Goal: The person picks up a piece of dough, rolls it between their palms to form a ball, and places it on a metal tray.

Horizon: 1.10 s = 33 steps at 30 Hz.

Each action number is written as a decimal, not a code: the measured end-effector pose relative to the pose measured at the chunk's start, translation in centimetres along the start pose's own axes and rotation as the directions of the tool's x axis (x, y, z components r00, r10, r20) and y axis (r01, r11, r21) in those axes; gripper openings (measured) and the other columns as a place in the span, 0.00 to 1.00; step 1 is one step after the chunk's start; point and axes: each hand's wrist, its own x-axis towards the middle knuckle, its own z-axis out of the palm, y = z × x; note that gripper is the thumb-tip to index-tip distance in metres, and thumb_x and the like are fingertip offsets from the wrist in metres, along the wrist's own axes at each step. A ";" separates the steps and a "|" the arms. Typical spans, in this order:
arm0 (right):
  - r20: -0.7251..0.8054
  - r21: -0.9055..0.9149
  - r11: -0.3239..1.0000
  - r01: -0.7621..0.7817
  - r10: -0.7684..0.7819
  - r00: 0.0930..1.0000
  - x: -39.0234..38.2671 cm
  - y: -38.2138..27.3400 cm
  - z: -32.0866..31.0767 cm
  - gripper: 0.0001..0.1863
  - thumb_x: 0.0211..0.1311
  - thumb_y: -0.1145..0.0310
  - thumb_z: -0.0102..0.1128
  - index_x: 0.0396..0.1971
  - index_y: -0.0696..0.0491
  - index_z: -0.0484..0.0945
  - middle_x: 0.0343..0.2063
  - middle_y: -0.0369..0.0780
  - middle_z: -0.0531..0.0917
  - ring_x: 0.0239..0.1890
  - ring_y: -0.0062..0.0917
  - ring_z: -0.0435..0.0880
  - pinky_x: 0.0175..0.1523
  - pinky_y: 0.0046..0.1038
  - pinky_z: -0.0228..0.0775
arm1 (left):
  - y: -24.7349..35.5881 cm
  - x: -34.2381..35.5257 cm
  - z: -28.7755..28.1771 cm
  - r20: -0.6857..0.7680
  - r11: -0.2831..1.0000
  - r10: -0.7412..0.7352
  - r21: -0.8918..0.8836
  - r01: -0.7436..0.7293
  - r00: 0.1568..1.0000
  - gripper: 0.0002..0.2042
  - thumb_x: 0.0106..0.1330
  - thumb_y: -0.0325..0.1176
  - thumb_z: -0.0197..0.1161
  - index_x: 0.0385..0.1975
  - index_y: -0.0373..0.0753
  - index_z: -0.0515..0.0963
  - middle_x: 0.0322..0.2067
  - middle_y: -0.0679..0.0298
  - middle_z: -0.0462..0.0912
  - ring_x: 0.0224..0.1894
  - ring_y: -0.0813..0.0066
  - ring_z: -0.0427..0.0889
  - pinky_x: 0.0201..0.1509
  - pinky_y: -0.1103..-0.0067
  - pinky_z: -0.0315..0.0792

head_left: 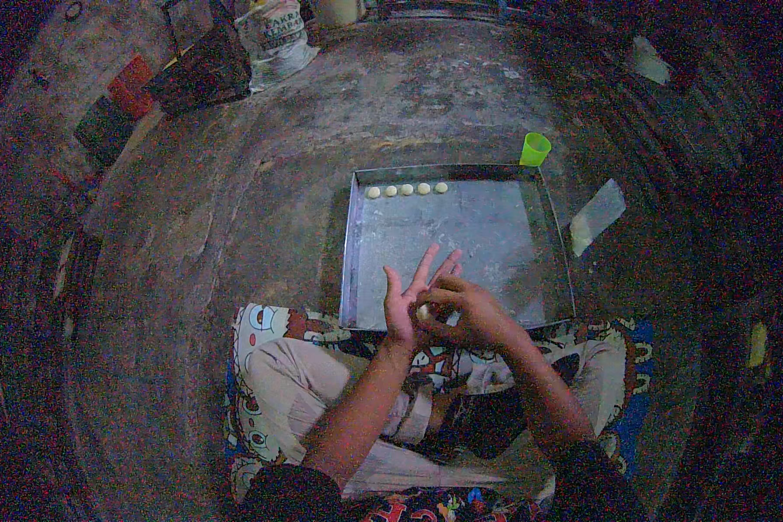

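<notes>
My left hand (pixel 406 304) is held palm up over the near edge of a shallow metal tray (pixel 505 235), fingers stretched and spread. Across its palm, my right hand (pixel 471 315) curls its fingers round a small pale dough ball (pixel 424 311). The right fingers hide part of this ball and part of the left palm. Along the tray's far left side, several similar round dough balls (pixel 407 190) sit in a short row.
A bright green cup (pixel 535 150) stands by the tray's far right corner. To the right of the tray, a translucent sheet (pixel 598 216) lies on the floor. A white sack (pixel 274 42) and dark bag (pixel 202 74) are at the far left. My crossed legs rest on a patterned mat (pixel 265 324).
</notes>
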 end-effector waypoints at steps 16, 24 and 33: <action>-0.021 0.075 0.995 -0.059 0.061 0.998 -0.2 0.3 0.6 0.14 0.53 0.67 0.69 0.41 0.50 0.82 0.39 0.41 0.80 0.37 0.31 0.81 0.43 0.30 0.75 | -0.5 -0.2 0.7 -0.043 0.993 0.057 0.108 -0.052 0.997 0.45 0.64 0.73 0.28 0.73 0.44 0.44 0.72 0.50 0.47 0.74 0.55 0.43 0.75 0.61 0.40; -0.034 0.269 0.953 -0.137 0.152 0.988 0.5 -0.6 1.4 0.12 0.53 0.71 0.68 0.39 0.53 0.82 0.37 0.40 0.79 0.36 0.27 0.81 0.43 0.27 0.75 | 0.1 -0.2 0.2 -0.030 0.988 0.113 0.113 -0.109 0.993 0.45 0.65 0.72 0.31 0.73 0.42 0.44 0.72 0.49 0.47 0.74 0.55 0.43 0.75 0.62 0.42; -0.158 0.123 0.985 -0.124 0.143 0.977 0.5 -0.6 2.6 0.11 0.50 0.70 0.71 0.35 0.53 0.82 0.35 0.39 0.79 0.36 0.27 0.81 0.42 0.28 0.75 | 0.8 -0.3 -0.3 -0.009 0.979 0.144 0.144 -0.142 0.990 0.45 0.65 0.72 0.29 0.73 0.42 0.43 0.72 0.50 0.47 0.73 0.58 0.49 0.73 0.63 0.48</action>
